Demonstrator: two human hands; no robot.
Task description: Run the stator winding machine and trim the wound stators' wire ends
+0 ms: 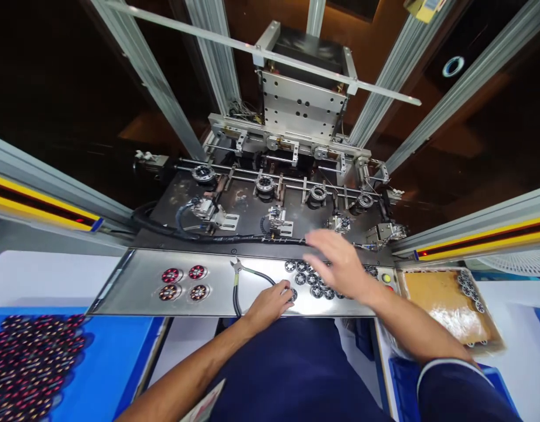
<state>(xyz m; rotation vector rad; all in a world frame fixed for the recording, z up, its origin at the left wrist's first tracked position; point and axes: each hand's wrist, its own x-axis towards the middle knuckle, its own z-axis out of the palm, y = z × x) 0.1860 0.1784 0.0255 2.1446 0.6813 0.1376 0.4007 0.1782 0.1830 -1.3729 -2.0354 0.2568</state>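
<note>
My left hand (270, 302) rests on the steel shelf (133, 281), fingers curled around a small round metal stator at its fingertips, just right of the pliers (240, 275). My right hand (340, 264) hovers, blurred by motion, fingers spread, above a cluster of several bare silver stators (307, 276) on the shelf. Several wound stators with red and copper coils (184, 283) lie on the shelf's left part. Behind the shelf, the winding machine holds stators on its stations (265, 185).
A blue bin (37, 357) of wound stators sits at lower left. A cardboard tray (445, 302) with several bare stators lies at right. Yellow and red buttons (386, 280) sit by my right wrist. A black cable (200, 237) runs along the machine deck. Aluminium frame posts surround the machine.
</note>
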